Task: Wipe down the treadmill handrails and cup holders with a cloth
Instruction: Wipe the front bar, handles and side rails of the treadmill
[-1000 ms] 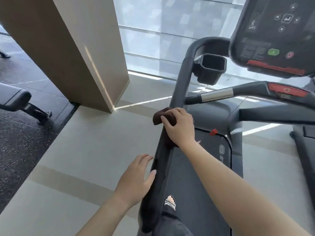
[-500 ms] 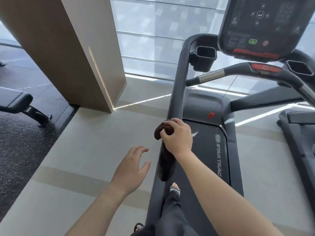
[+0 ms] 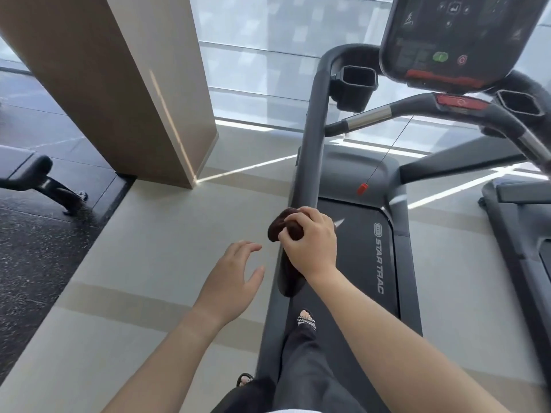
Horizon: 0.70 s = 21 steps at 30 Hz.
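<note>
My right hand (image 3: 310, 242) presses a dark brown cloth (image 3: 281, 226) around the lower part of the treadmill's left handrail (image 3: 313, 138), a thick grey bar running up to the console. Just left of the rail, my left hand (image 3: 231, 278) hovers with fingers spread, touching nothing. A black left cup holder (image 3: 354, 84) hangs at the top of the rail. The right cup holder (image 3: 518, 107) sits beyond the curved front handlebar (image 3: 417, 110). The rail's rounded end (image 3: 287, 281) shows below my right wrist.
The console (image 3: 459, 40) with a green button looms at top right. A red safety clip (image 3: 361, 189) dangles on a cord over the belt (image 3: 357, 263). A tan pillar (image 3: 119, 84) stands left, a bench (image 3: 32, 171) further left. Another treadmill (image 3: 524, 234) is at the right edge.
My right hand has slid the cloth down the rail toward its end. My left hand has come off the rail and now hovers beside it. The view has tilted up and back.
</note>
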Each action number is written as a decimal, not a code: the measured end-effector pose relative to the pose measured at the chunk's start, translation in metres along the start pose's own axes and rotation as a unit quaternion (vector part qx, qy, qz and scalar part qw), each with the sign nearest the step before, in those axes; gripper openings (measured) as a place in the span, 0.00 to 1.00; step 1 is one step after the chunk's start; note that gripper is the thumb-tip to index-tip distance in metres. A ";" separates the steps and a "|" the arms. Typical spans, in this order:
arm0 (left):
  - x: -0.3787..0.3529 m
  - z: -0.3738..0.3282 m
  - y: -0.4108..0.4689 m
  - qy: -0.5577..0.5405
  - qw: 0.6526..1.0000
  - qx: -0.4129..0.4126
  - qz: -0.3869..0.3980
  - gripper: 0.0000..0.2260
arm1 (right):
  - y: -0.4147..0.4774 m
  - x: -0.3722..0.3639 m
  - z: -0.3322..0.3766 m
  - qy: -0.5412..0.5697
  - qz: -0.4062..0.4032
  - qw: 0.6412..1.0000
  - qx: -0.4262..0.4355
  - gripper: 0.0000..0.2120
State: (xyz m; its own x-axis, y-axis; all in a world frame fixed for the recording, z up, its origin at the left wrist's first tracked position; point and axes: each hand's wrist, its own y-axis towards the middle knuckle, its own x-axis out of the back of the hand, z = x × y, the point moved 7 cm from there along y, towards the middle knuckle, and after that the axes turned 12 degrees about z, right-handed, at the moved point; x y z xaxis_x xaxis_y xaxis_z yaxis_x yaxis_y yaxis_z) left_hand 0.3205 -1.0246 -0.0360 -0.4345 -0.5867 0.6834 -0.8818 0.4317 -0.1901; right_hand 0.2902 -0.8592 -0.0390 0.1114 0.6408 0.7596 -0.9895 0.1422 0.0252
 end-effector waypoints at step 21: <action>-0.010 -0.052 0.101 0.022 0.997 0.067 -0.025 0.13 | 0.040 0.024 -0.080 0.145 0.068 0.983 0.087 0.06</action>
State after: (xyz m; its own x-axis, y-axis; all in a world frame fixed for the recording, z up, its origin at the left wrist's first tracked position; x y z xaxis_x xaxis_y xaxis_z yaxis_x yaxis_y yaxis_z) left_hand 0.2454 -0.9398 -0.0255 -0.3840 -0.5731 0.7240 -0.9197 0.3065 -0.2452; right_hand 0.2603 -0.7773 -0.0716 -0.0273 0.8369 0.5467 -0.9950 -0.0754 0.0657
